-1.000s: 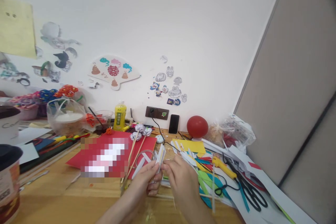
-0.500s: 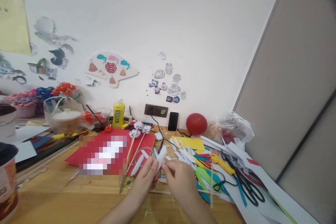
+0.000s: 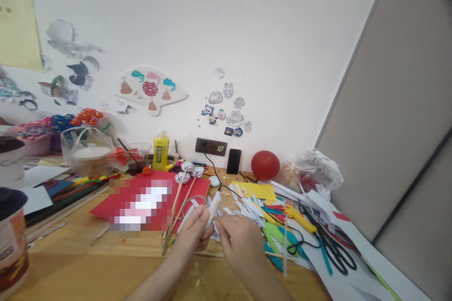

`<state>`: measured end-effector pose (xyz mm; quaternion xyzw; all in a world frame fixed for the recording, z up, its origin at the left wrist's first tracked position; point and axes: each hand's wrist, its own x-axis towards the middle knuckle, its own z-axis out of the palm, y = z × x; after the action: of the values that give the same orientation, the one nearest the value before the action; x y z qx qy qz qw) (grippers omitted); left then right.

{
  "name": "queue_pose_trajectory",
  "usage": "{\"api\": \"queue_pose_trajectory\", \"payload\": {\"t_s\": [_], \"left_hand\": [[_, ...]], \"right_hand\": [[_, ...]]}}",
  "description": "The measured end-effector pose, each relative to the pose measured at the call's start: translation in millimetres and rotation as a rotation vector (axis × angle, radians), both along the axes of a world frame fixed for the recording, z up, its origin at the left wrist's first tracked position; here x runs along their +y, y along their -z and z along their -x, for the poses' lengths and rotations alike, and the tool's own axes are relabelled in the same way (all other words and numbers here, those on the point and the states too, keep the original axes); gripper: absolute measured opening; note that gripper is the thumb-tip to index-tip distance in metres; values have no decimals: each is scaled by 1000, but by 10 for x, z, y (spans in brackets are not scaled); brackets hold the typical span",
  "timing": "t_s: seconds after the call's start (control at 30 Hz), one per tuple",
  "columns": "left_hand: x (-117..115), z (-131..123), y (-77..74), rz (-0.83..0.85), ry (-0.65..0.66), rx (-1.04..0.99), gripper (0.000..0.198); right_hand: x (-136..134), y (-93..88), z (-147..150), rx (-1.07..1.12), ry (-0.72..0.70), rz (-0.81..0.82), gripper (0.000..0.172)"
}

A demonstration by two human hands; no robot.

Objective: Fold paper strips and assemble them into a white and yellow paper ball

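At the far left of the light wooden table (image 3: pixel 88 263) we are seeing a printed paper tub with a dark lid (image 3: pixel 10 240). Behind it is a knotted clear plastic bag holding a white lidded container (image 3: pixel 86 155). A flat red paper sheet (image 3: pixel 102 208) is lying further in, and a yellow plastic bottle (image 3: pixel 160 150) is standing upright behind it near the wall. Thin wooden sticks topped with white paper flowers (image 3: pixel 187 169) are lying across the red sheet's right part.

Just right of them we are gripping with our left hand (image 3: pixel 193 234), thumb and fingers pressed together on a bundle of folded white paper strips (image 3: pixel 213 204). The bundle is sticking up, tilted, above the table's front middle, between both hands. Our right hand (image 3: pixel 240 242) is meeting it from the other side, fingers curled and fingertips pinching the bundle's lower end.

Further right, a black smartphone (image 3: pixel 233 161) is leaning against the wall beside a round red balloon (image 3: pixel 265 165). Loose strips of white, green, blue and yellow paper (image 3: pixel 271 235) are lying scattered just beside our right hand. Beyond them are a yellow-handled tool with a black cord (image 3: pixel 300 220), a crumpled clear plastic bag (image 3: pixel 318 171) and black-handled scissors (image 3: pixel 337 256).
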<state>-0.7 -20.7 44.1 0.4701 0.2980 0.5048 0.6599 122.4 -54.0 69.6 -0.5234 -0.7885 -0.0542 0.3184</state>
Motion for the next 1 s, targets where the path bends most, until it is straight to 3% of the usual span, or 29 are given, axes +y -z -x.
{"api": "queue_pose_trajectory", "payload": {"t_s": [0.2,0.37,0.53,0.67,0.77,0.87,0.93,1.0], "left_hand": [[-31,0,-47,-5,-1,51,45],[-47,-11,-72,-1,-48,102,49],[-40,16,-109,-66,-41,133,47],[-75,46,-134,-184,21,203,42],[-140,63,-143,-385,58,459,34],[-214,63,-152,-591,22,755,27],[-248,48,-153,-637,-17,893,25],[-254,28,-139,-645,-54,969,24]], "right_hand": [[-33,-42,22,-46,53,2,22],[-14,-35,24,96,67,114,25],[84,16,-57,483,-167,355,25],[246,-5,-294,693,-439,745,20],[416,-99,-461,535,-507,1009,9],[580,-272,-499,441,-513,1091,10],[646,-414,-442,315,-500,1087,14],[654,-548,-338,133,-428,971,15]]}}
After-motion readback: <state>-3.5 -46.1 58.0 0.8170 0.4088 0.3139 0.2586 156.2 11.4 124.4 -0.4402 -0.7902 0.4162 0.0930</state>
